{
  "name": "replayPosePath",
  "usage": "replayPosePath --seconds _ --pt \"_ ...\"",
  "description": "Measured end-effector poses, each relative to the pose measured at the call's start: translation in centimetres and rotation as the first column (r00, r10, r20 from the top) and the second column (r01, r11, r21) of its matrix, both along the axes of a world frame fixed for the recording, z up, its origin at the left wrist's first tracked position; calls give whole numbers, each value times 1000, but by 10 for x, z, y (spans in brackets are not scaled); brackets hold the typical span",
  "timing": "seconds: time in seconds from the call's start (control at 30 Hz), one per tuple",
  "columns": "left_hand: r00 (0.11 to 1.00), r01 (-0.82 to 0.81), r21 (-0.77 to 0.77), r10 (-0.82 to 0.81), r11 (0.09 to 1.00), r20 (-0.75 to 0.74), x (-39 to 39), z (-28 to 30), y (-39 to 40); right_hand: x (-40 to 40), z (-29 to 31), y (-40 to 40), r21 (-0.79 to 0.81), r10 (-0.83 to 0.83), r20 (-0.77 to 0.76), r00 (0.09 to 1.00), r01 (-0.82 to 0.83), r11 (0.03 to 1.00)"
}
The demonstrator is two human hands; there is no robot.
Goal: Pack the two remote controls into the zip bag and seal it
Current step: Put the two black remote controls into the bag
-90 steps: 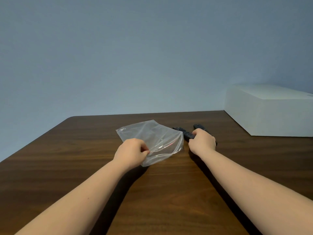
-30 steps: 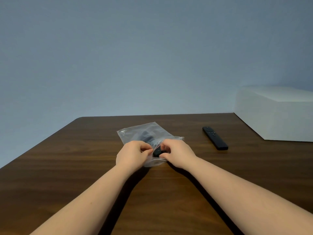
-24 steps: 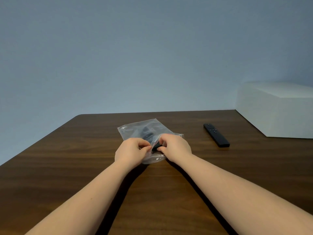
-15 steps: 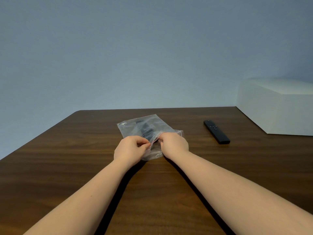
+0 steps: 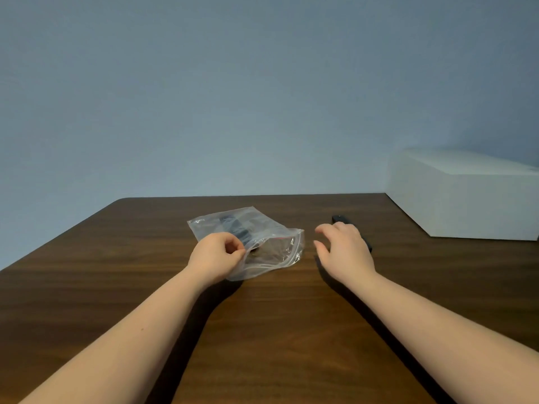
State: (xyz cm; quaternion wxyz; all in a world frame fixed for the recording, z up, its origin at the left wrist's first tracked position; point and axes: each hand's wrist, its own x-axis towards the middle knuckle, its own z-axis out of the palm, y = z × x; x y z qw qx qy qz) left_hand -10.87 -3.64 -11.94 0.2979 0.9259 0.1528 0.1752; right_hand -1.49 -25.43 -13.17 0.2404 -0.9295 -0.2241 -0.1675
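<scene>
**Inspector:** Right of the zip bag [image 5: 256, 246], just beyond its mouth, lies the second remote [image 5: 339, 219]. Only its far tip and a sliver near the wrist side show; the right hand [image 5: 344, 252] covers the rest.

**Assistant:** Its long axis?

**Inspector:** Judged from the two visible ends, it runs from far-left to near-right as measured from the bag, slanting away from the mouth. The right hand is plainly the nearer one, directly over it. Fingers are spread and curled downward, thumb apart, nothing held. I cannot tell whether they touch the remote.

**Assistant:** And the left hand [image 5: 217, 255]?

**Inspector:** At the bag's near-left corner, thumb and forefinger pressed together on the film by the opening, keeping the mouth lifted. The mouth gapes toward the right.

**Assistant:** The first remote [image 5: 233, 227]?

**Inspector:** Inside the bag, a dark shape toward its far-left end, well clear of the mouth.

**Assistant:** Assessment?

**Inspector:** One in, one out, seal not yet made. In my judgement the coming grasp should close across the remote's narrow width, then turn it end-first toward the bag's mouth
</scene>
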Motion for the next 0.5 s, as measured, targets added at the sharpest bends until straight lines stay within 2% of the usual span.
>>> replayPosePath --seconds 0.1,0.2,0.37,0.5 --pt "999 30 28 -30 999 -16 -2 6 -2 11 -8 -17 -215 -253 -77 964 232 949" --pt "999 53 103 -53 993 3 -4 8 -6 23 -13 -30 -252 -365 -217 905 309 917" --pt "996 51 169 -63 984 67 -3 8 -10 30 -13 -33 -116 -322 -124 939 308 944" --pt "994 47 174 -63 984 90 -2 9 -10 19 -6 -27 122 -236 -150 960 255 959"
